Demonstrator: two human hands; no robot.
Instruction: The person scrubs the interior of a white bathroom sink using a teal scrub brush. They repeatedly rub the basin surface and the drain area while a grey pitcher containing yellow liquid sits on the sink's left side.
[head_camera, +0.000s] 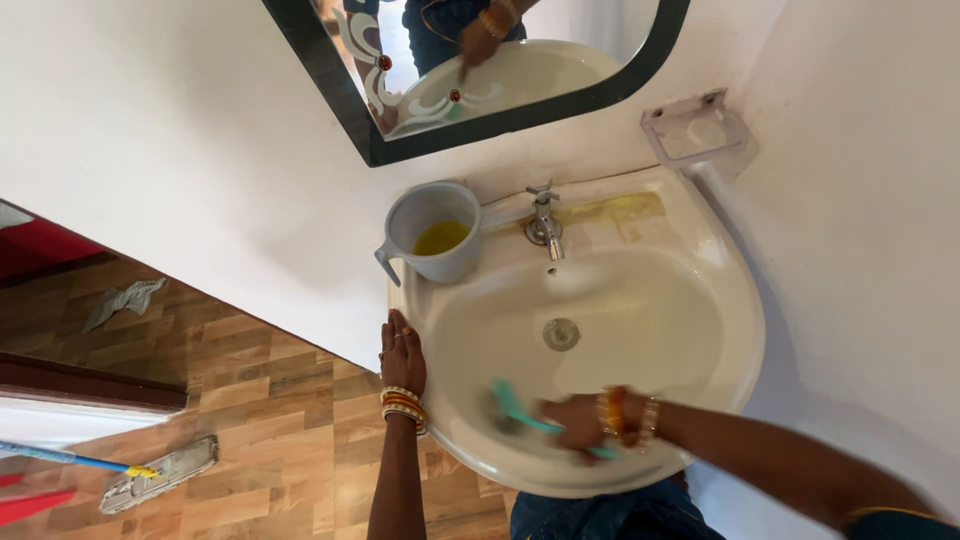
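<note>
A cream wall-mounted washbasin (700, 260) fills the centre of the head view. My left hand (402, 355) rests flat on its left rim, fingers together, with bangles on the wrist. Inside the bowl near the front, my right hand (575, 422) grips a teal-handled brush (515, 408), its head blurred against the basin wall. The drain (561, 333) lies beyond the brush. A metal tap (544, 222) stands at the back rim.
A grey plastic mug (432, 232) with yellow liquid sits on the basin's back left rim. A black-framed mirror (470, 75) hangs above, a clear holder (697, 127) on the right wall. A flat mop (150, 475) lies on the wood-pattern floor at left.
</note>
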